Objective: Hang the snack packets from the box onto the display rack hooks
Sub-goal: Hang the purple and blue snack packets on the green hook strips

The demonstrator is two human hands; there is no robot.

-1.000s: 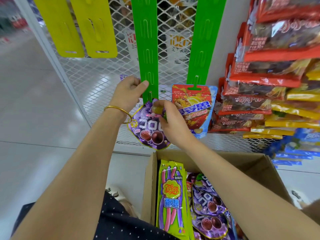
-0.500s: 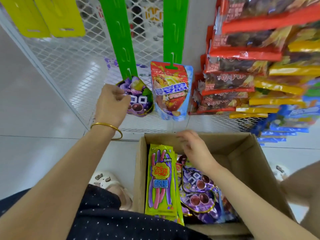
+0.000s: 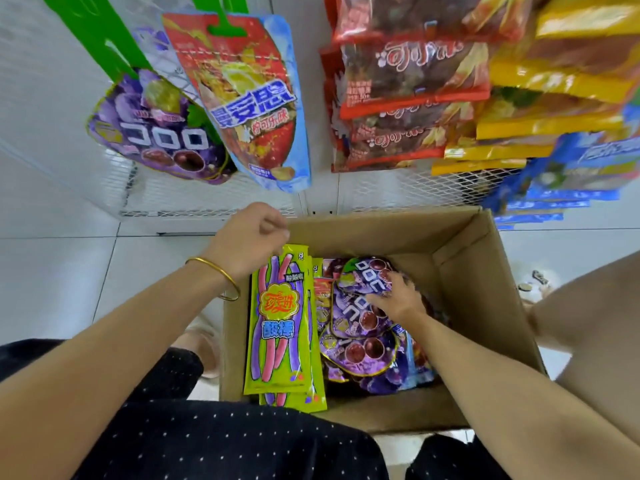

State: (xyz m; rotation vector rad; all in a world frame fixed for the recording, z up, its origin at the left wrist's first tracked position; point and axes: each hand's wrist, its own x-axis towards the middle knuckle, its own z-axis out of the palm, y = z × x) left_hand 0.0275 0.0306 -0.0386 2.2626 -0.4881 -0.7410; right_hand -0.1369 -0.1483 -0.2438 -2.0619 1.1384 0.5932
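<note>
- White floor tiles and a white mesh rack make up the background. A cardboard box stands on the floor just below the rack.
- The right hand is down inside the box, its fingers curled onto the top grape packet, which lies tilted on a heap of the same packets.
- The left hand hovers over the box's far left corner with its fingers loosely curled, holding nothing.
- One risk, as I judge it, is that the glossy packets overlap, so a lift could drag a second packet up or let the top one slip.
- Another is at the rack. The hung grape packet and the red and blue packet hang crowded and touching, so a careless reach may knock one off the green strip.
- The hang hole of the gripped packet is not visible, so it may come up the wrong way round and need turning before it is hung.
- The packet is a rounded, shiny purple pouch printed with grapes and white lettering. It looks thin, flexible and light.
- Long yellow-green packets stand just beside the purple heap, against the box's left wall.
</note>
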